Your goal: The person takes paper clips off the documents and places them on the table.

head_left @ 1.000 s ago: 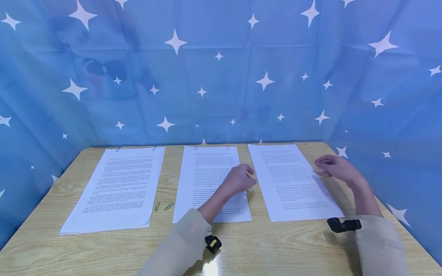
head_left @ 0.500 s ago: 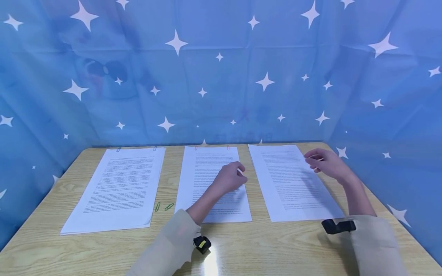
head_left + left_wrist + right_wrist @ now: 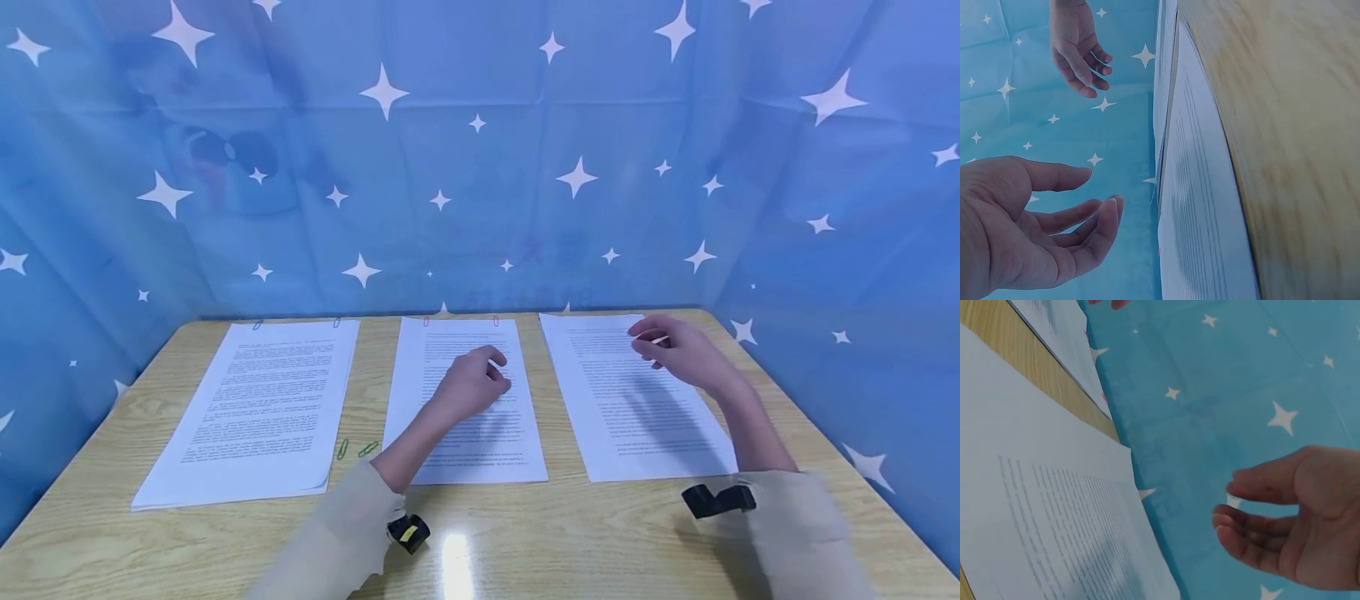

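My left hand hovers over the middle paper stack, fingers loosely bent and nothing between them. Two red paper clips sit on that stack's top edge. Above the right-hand paper stack floats my right hand, its thumb and fingers apart and holding nothing; its shadow falls across the printed lines. No clips show on the right stack's top edge. In the left wrist view the left hand's fingers curve gently with a gap to the thumb. The right wrist view shows a similar relaxed right hand.
On the left lies another printed stack with two blue paper clips along its top. Two green paper clips rest on the wooden table between the left and middle stacks. A blue star-patterned curtain hangs behind the table.
Both hands have moved left: the left hand from the middle stack's right edge to over its middle, the right hand from beside the right stack to above it. The papers stay in place.
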The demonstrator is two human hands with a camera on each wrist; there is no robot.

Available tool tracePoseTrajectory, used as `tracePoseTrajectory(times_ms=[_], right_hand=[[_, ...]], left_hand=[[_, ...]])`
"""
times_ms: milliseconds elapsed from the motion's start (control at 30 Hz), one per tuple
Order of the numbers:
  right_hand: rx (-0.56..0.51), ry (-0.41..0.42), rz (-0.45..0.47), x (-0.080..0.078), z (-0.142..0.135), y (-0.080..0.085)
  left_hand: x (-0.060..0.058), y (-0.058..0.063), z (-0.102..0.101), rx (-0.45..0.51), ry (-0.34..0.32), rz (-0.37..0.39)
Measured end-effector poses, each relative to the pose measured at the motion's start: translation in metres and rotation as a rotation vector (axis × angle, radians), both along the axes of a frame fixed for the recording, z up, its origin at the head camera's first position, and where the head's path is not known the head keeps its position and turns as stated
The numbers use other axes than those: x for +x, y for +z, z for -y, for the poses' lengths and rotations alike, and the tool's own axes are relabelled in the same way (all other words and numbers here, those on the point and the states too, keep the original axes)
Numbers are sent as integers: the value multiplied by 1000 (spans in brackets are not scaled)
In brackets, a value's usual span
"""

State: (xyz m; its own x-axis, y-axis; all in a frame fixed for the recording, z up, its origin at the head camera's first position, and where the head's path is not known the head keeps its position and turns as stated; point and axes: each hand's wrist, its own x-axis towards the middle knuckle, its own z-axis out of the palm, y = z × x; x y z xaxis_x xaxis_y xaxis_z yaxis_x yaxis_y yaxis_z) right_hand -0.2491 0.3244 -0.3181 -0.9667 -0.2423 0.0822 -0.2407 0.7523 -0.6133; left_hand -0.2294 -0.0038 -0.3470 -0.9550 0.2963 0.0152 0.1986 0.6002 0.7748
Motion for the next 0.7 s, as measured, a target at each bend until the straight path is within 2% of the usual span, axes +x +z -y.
tracePoseTrajectory(times_ms=[233, 433, 700], right_hand=[[-3, 23, 11, 3, 22, -4], [-36, 69, 32, 4, 40, -8], [-43, 79, 71, 2, 63, -16]], left_hand=[[1, 2, 19, 1, 29, -18], [-1, 0, 36, 6, 65, -12], [0, 0, 58, 10, 101, 10]])
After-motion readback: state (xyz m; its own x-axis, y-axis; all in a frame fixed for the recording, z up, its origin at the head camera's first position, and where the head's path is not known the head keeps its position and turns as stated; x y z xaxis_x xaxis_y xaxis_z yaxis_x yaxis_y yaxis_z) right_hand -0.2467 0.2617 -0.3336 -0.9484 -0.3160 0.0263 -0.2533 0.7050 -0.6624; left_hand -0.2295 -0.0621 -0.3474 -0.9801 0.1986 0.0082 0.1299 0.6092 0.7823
